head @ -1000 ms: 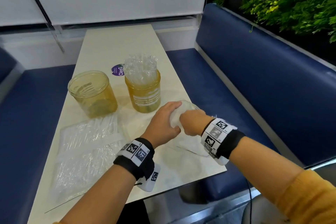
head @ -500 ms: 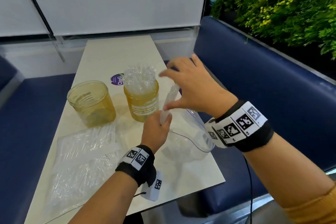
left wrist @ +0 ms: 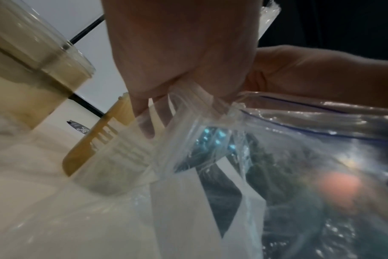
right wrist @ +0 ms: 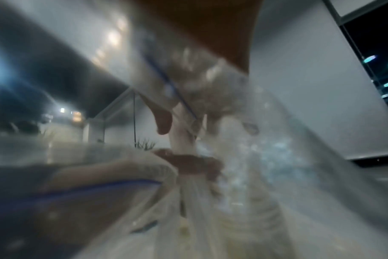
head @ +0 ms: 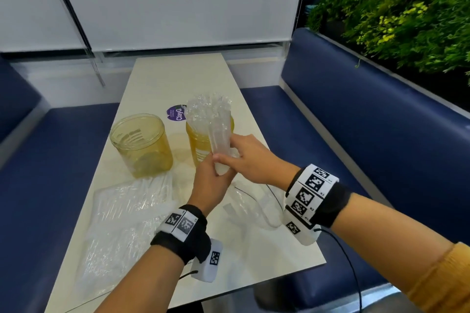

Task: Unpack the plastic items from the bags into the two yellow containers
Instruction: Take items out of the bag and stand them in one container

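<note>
Plastic items point(head: 220, 146), a clear wrapped bundle, stand upright just in front of the full yellow container point(head: 203, 145), gripped at the base by the left hand point(head: 212, 183) with fingers curled around them; the right hand point(head: 250, 161) clasps them from the right, fingers wrapped on. An empty yellow container point(head: 142, 145) sits left of the full one. Nearer than it, a flat clear bag point(head: 122, 221) lies on the pale table point(head: 178, 76), and an opened zip bag point(head: 254, 206) sags under the right wrist. Navy bench seats point(head: 368, 122) flank the table; white blinds point(head: 165, 0) hang beyond it, green plants point(head: 407, 12) to the right.
</note>
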`<state>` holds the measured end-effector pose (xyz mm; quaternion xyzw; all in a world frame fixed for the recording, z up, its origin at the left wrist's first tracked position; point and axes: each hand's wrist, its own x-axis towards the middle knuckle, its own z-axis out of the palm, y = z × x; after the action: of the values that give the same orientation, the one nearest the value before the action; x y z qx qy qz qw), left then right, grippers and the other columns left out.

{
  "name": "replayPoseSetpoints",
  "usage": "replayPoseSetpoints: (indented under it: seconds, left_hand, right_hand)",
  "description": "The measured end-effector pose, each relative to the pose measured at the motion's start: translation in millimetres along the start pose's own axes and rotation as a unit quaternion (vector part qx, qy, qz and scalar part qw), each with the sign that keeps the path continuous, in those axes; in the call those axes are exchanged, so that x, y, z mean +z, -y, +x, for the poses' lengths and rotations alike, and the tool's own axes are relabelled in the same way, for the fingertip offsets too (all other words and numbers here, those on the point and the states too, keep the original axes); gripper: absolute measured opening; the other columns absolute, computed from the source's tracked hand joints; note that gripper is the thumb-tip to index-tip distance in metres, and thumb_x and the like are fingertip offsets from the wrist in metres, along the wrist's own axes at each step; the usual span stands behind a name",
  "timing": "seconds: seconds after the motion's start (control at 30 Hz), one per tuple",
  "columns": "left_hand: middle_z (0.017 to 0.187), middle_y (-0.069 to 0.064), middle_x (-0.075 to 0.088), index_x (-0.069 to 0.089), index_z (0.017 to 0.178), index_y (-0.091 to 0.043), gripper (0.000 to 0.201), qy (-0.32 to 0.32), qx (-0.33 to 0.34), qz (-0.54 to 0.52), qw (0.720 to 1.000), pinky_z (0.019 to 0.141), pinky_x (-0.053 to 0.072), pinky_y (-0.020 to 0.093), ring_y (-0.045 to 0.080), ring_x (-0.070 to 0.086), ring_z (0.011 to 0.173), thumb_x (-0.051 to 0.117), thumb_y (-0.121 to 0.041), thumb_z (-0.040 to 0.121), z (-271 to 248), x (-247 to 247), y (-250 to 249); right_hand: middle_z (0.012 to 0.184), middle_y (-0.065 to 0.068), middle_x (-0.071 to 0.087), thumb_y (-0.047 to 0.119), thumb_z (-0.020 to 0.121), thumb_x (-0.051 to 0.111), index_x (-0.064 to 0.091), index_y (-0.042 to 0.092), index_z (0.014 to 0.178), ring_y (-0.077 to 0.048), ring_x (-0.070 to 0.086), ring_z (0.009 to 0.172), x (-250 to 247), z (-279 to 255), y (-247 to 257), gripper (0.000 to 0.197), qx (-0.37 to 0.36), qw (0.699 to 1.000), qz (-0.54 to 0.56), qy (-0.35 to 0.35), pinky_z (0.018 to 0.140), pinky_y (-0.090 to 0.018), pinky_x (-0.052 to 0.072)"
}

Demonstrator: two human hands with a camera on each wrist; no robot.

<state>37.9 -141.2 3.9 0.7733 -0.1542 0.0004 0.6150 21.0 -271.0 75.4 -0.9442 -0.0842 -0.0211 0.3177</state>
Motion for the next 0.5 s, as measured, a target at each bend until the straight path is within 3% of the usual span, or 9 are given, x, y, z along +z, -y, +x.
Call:
replayPoseSetpoints:
  seconds: [0.1,0.17,0.27,0.33,0.4,0.5]
  left_hand:
    - [0.107,-0.021,0.067,0.057,0.121,-0.028,0.034,0.026,0.0,-0.002,1.0,0.08,0.05,0.008,-0.007,0.064,0.098,0.071,-0.019,0.092,-2,-7,3]
    - [0.102,-0.016,0.069,0.061,0.119,-0.021,0.029,0.032,0.023,0.008,0.999,0.076,0.049,0.01,-0.001,0.066,0.093,0.068,-0.032,0.093,-2,-10,4]
    - [0.1,-0.007,0.07,0.063,0.122,-0.009,0.056,0.036,0.052,0.024,0.998,0.076,0.049,0.02,0.015,0.069,0.095,0.056,-0.049,0.084,-2,-12,2]
    - [0.109,-0.006,0.07,0.06,0.128,-0.014,0.054,0.04,0.058,0.033,0.997,0.083,0.054,0.027,0.015,0.068,0.104,0.054,-0.046,0.085,-1,-13,1]
    - [0.112,-0.006,0.071,0.059,0.128,-0.018,0.052,0.042,0.064,0.031,0.997,0.085,0.056,0.027,0.012,0.068,0.105,0.056,-0.046,0.084,-1,-15,-1]
    - [0.108,-0.007,0.071,0.062,0.116,-0.027,0.043,0.051,0.045,0.045,0.997,0.081,0.055,0.028,0.009,0.068,0.099,0.069,-0.051,0.081,-2,-17,5]
  right_hand:
    - [0.112,0.001,0.069,0.053,0.098,0.045,0.056,0.019,0.129,-0.019,0.065,0.103,-1,-1,8,0.047,-0.02,0.998,0.052,-0.004,0.094,-0.043,0.055]
    - [0.117,0.001,0.066,0.034,0.104,0.049,0.053,0.015,0.134,-0.015,0.064,0.107,-3,-1,18,0.036,-0.049,0.993,0.105,-0.001,0.097,-0.036,0.054]
    - [0.115,0.005,0.064,0.017,0.103,0.054,0.051,0.014,0.133,-0.006,0.063,0.107,-2,-1,30,0.031,-0.047,0.972,0.229,0.007,0.095,-0.021,0.053]
    - [0.098,0.01,0.065,0.018,0.098,0.062,0.059,0.016,0.118,-0.001,0.065,0.092,3,0,37,0.02,-0.013,0.956,0.291,-0.006,0.085,-0.017,0.055]
    - [0.084,0.005,0.063,0.025,0.096,0.067,0.065,0.007,0.106,-0.005,0.064,0.079,6,3,45,0.02,0.011,0.949,0.313,-0.033,0.081,-0.027,0.056]
    - [0.072,-0.003,0.053,0.023,0.101,0.059,0.06,0.002,0.097,-0.012,0.053,0.064,-5,12,61,0.02,-0.004,0.94,0.339,-0.045,0.069,-0.029,0.051]
